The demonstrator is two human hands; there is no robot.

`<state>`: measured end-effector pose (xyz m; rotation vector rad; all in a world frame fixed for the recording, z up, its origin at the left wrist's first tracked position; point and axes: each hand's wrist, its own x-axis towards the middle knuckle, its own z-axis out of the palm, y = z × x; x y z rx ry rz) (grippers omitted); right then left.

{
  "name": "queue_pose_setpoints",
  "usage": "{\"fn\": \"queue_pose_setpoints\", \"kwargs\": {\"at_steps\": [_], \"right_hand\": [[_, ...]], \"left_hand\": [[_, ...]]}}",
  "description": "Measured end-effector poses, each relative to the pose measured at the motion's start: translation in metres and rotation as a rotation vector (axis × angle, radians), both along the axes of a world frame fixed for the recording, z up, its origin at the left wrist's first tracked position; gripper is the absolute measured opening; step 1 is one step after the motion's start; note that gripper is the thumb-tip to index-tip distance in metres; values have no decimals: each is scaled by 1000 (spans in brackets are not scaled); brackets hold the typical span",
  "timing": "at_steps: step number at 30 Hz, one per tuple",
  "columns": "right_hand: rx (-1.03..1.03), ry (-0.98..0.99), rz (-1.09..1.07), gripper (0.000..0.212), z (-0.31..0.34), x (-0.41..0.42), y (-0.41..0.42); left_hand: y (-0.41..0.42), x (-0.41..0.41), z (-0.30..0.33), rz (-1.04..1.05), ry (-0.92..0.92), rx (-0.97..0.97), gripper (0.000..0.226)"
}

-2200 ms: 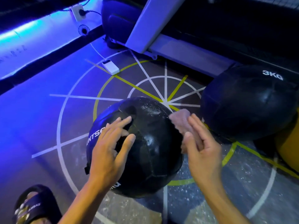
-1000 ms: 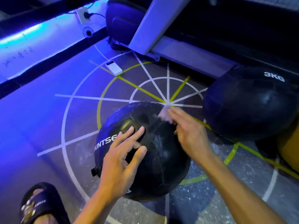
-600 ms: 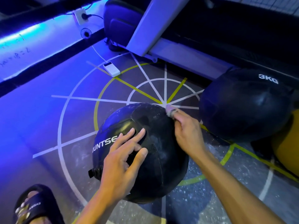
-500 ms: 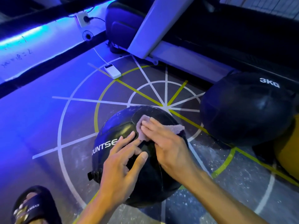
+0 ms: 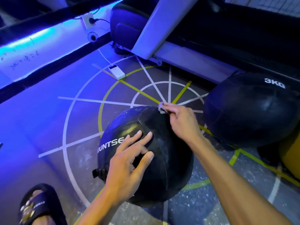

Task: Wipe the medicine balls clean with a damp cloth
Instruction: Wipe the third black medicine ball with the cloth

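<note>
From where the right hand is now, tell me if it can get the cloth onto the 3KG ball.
Probably yes. The right hand grips the cloth atop the near ball; the 3KG ball lies close beside it, nothing between.

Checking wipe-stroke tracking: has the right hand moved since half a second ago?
Yes. The right hand, gripping the small pale cloth, went from the middle of the black lettered medicine ball to its far edge, toward the floor-line hub.

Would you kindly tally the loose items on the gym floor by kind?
Black medicine balls: 2, the near ball and the 3KG ball
Cloth: 1
White power bank: 1
Total: 4
</note>
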<state>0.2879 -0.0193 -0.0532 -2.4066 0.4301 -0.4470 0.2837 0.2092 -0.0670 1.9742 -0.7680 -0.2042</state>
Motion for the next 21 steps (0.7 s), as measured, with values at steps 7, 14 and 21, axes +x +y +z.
{"fn": "queue_pose_setpoints", "kwargs": {"at_steps": [7, 14, 21], "right_hand": [[-31, -93, 224, 53, -9, -17, 23], [81, -8, -153, 41, -21, -53, -1], [146, -19, -247, 27, -33, -117, 37]], "left_hand": [[10, 8, 0, -90, 25, 20, 25], [14, 42, 3, -303, 29, 48, 31], [7, 57, 2, -49, -55, 25, 28]]}}
